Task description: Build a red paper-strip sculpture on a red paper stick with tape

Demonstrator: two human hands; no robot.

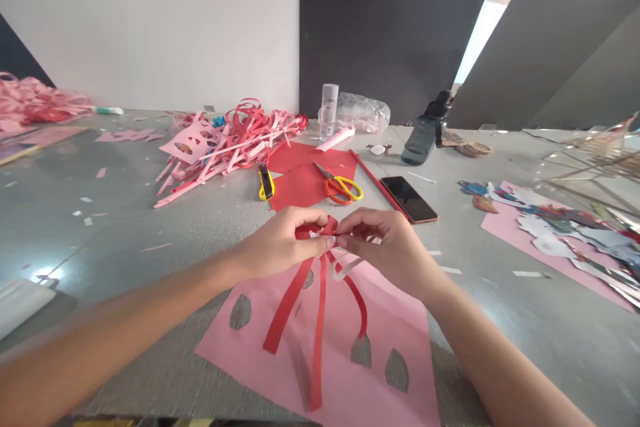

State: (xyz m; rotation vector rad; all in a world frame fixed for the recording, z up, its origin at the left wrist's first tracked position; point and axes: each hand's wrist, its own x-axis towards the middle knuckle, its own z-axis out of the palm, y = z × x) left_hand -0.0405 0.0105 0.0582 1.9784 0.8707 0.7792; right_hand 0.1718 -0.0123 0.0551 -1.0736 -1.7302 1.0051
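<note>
Over a pink paper sheet (345, 333) with several cut-out holes, both hands meet at a gathered bunch of red paper strips (319, 340). My left hand (283, 240) is closed, its thumb and fingers pinching the top of the bunch. My right hand (387, 240) pinches the same spot from the other side, fingertips nearly touching the left ones. A thin whitish strip (345, 271) loops down below the right fingers; its kind is unclear. Three red strips hang and spread towards me across the pink sheet.
Beyond the hands lie red paper (300, 177), scissors (345, 188), a yellow-and-black cutter (266, 183) and a phone (409, 199). Farther back are pink and red paper strips (235, 147), a spray can (329, 110) and a dark bottle (425, 133). Paper cut-outs (565, 230) lie right.
</note>
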